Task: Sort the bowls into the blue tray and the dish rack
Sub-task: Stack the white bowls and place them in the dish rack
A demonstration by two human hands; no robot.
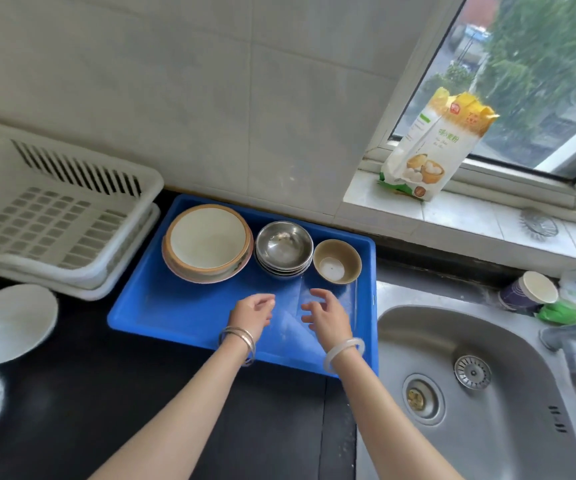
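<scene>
1. Blue tray (pixel 148 317) already holds three lots along its far side: big cream bowls (pixel 207 241) stacked at left, steel bowls (pixel 284 244) nested in the middle, a small brown bowl (pixel 337 260) at right.
2. Dish rack (pixel 54 220) looks empty, so I judge that half not begun.
3. White bowls (pixel 9 322) sit on the desk (pixel 106 393) at far left, w/ more blurred at the edge; prob. what's left.
4. My left hand (pixel 250 311) and right hand (pixel 326 315) hover over the tray's near part, fingers apart and loosely curled, holding nothing.
5. Dark desk, steel sink (pixel 487 393) on the right, tiled wall, window w/ a flour bag (pixel 431 147) on the sill.
</scene>
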